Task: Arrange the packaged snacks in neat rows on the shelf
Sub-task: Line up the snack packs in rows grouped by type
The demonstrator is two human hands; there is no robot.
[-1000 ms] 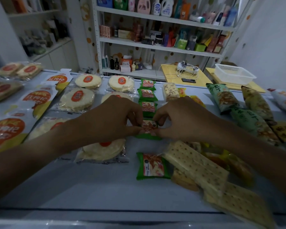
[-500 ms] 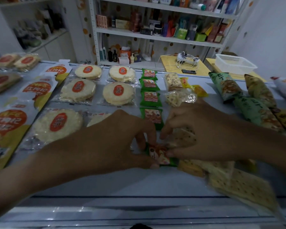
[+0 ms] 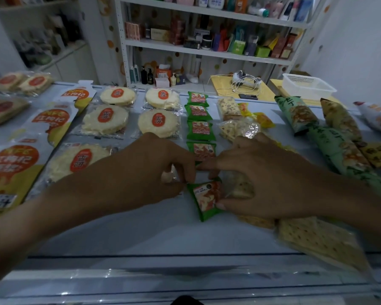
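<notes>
At the centre of the frame, a small green snack packet (image 3: 206,200) lies tilted on the pale counter (image 3: 141,234), its near end swung toward the lower right. The right hand (image 3: 271,179) pinches it: the thumb presses the packet's lower right edge and the curled fingers (image 3: 209,166) arch over its upper end. The left hand (image 3: 141,170) comes in from the lower left with its fingers curled down, the tips touching the packet's upper left corner; whether they actually grip the wrapper I cannot tell.

Just above the hands, a column of four matching green packets (image 3: 199,129) runs toward the upper centre of the frame, each lying flat and end to end, the nearest one partly hidden by the fingertips. Left of that column sit round rice cakes (image 3: 106,118) in clear wrappers with orange labels, laid in two columns. Farther left, along the frame's left edge, lie large white and orange pouches (image 3: 11,164).

Right of the green column is a loose cluster of clear-wrapped nougat pieces (image 3: 238,126), and beyond them, at the right edge, long green bags (image 3: 339,150) lie at angles. In the lower right, cracker packs (image 3: 317,241) overlap one another beneath the right forearm.
</notes>
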